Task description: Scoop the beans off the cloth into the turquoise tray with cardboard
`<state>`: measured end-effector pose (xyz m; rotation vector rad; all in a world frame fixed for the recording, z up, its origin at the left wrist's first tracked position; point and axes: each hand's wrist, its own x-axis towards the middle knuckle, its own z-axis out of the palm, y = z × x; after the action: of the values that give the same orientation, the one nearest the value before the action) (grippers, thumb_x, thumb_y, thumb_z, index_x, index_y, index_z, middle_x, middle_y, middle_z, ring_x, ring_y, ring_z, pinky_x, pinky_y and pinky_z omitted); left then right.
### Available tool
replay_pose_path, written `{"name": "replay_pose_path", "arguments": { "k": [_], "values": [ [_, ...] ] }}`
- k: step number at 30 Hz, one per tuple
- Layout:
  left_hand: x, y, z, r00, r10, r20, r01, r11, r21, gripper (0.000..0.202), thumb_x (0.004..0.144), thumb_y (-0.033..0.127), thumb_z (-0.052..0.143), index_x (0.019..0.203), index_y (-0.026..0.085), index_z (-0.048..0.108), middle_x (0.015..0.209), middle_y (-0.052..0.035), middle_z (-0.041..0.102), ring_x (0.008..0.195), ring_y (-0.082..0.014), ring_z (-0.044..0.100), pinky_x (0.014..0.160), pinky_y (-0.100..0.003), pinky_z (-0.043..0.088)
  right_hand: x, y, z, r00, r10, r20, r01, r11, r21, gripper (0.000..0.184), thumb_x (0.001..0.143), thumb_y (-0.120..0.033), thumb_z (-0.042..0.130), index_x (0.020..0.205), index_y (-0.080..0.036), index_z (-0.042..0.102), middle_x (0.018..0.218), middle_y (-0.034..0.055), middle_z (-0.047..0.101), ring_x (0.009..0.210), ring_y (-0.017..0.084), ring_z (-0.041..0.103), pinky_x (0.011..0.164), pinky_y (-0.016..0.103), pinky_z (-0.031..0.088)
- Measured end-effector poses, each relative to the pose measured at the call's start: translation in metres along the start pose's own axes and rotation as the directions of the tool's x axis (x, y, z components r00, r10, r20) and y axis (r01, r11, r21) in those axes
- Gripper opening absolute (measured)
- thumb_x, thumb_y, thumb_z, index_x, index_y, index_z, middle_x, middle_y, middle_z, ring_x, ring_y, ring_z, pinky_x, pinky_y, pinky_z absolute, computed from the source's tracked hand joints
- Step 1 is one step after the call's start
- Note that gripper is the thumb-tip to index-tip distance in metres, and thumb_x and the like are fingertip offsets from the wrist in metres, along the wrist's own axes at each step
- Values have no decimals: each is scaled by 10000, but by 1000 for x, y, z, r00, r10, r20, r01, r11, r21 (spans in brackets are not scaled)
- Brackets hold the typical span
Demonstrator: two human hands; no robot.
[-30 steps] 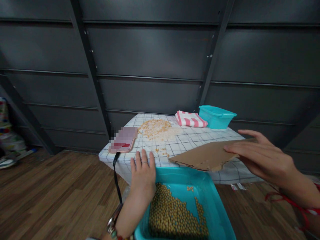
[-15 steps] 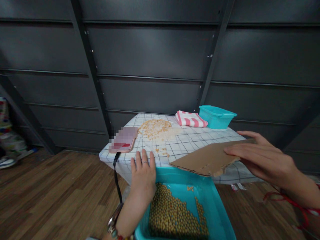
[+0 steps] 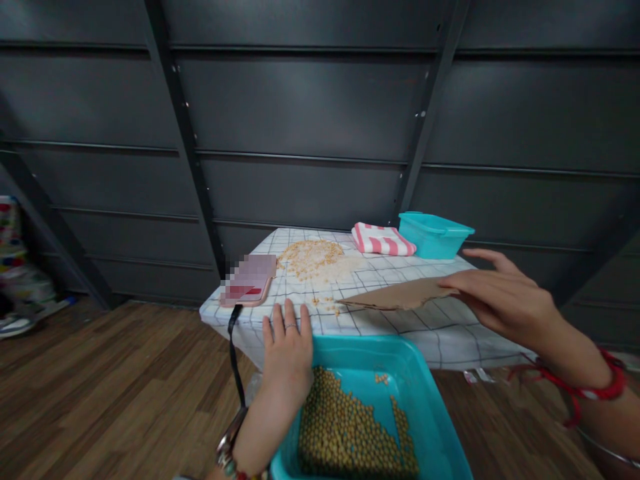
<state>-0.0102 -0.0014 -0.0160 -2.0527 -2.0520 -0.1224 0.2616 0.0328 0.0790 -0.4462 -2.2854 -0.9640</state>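
Observation:
My right hand (image 3: 500, 300) grips a torn piece of brown cardboard (image 3: 395, 294) by its right end, holding it nearly edge-on over the table's front part. My left hand (image 3: 289, 353) lies with its fingers spread on the table's front edge, beside the left rim of a turquoise basin (image 3: 370, 343). Many round, yellowish-brown beans (image 3: 345, 427) cover much of the basin's bottom. On the checked tablecloth (image 3: 390, 323) a pile of beans mixed with white grains (image 3: 315, 259) is spread out. A few loose beans (image 3: 325, 305) lie near the cardboard's left tip.
A phone in a pink case (image 3: 253, 280) with a black strap (image 3: 235, 353) lies at the table's left. Behind are a folded pink-and-white striped towel (image 3: 383, 239) and a small turquoise bin (image 3: 435, 235). A dark panelled wall (image 3: 300, 100) stands behind the table.
My right hand has lifted the cardboard away from the basin's far rim, back over the tablecloth, and tilted it flatter to my view. My left hand has stayed in place.

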Motion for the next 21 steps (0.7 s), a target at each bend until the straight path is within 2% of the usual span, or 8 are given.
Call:
{"name": "replay_pose_path", "arguments": {
  "k": [6,14,21],
  "values": [
    [-1,-1,-2,1000,-3,13,3,1000,8,612,713,-18,346,1319,68,332,1384,-246,316,1267,-381,277,1002,-541,278,4,-1,7,998,-31,46,32,999,-10,229,804,-47,452,970,-190,517,779,3,674,700,108,620,899,404,440],
    [0,-2,10,998,17,-57,-16,1000,14,617,713,6,362,1324,82,323,1386,-249,306,1267,-375,285,998,-561,270,1,-2,4,999,-8,48,3,995,104,305,781,-39,475,1032,-205,525,818,-2,676,742,117,624,922,421,418],
    [0,-2,6,999,22,-44,-21,999,25,602,719,27,376,1318,67,334,1380,-254,321,1260,-387,292,992,-552,283,3,-4,3,999,-14,40,9,991,133,293,793,-36,465,1036,-192,514,817,15,675,740,114,620,899,418,432]
  ]
}}
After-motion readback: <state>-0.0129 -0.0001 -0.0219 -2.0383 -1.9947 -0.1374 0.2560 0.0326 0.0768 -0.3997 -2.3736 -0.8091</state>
